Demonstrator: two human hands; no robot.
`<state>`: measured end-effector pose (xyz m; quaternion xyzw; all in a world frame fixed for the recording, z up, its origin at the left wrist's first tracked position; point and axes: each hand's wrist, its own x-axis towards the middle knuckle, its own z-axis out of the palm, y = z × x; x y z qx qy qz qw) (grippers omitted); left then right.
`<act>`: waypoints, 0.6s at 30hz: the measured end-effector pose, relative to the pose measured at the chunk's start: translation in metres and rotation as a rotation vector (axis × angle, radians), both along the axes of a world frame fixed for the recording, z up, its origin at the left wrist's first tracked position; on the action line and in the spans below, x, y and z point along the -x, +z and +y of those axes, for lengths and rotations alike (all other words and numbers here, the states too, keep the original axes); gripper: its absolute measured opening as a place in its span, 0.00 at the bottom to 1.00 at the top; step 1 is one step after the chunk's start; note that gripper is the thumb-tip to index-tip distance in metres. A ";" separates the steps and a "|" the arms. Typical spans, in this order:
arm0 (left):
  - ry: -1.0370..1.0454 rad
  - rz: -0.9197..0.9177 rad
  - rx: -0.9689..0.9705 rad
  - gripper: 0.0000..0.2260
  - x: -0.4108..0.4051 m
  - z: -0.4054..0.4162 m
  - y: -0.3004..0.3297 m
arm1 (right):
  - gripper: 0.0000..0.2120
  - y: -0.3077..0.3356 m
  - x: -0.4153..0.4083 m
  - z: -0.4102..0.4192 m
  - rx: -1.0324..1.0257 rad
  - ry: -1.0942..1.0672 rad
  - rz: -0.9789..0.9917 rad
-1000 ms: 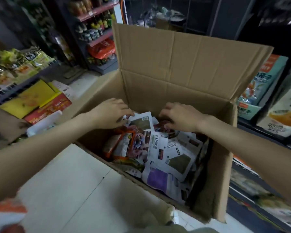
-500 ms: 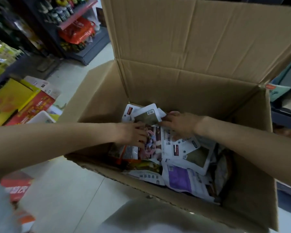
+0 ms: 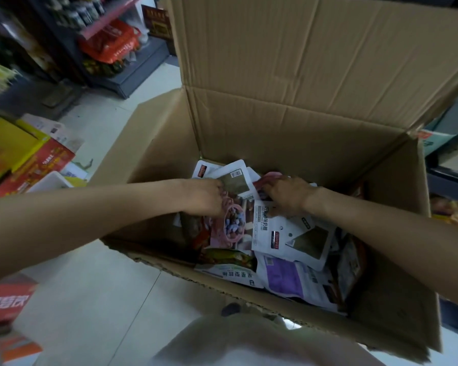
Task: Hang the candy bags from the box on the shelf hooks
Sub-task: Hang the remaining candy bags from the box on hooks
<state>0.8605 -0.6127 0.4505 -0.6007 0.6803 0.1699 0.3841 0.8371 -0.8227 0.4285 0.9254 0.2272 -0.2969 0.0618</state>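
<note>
A big open cardboard box stands on the floor with its far flap raised. Several candy bags lie loose inside: a pink one, a white one with printing, a purple-panelled one and a white one with an olive panel. Both my hands reach down into the pile. My left hand has its fingers curled onto the top of the pink bag. My right hand curls its fingers round the top edge of a reddish bag beside the white one. The fingertips are hidden among the bags. No hooks are in view.
Shelving with bottles and red packs stands at the back left. Yellow and red cartons lie on the left. A shelf with packets is close behind the box on the right. Pale tiled floor surrounds the box.
The camera has leaned in over the box. Both hands have gone from its upper part down into the bags and drawn closer together on the pile.
</note>
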 end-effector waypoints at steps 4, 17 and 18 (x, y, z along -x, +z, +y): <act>0.377 -0.040 0.186 0.16 -0.009 -0.004 0.045 | 0.26 0.002 0.007 0.001 0.089 0.008 0.005; 0.870 0.583 1.324 0.10 -0.011 0.012 0.120 | 0.04 0.151 0.047 -0.064 -0.726 -0.498 -0.585; 0.824 0.597 1.337 0.08 -0.006 0.003 0.133 | 0.06 0.160 0.054 -0.069 -0.758 -0.505 -0.638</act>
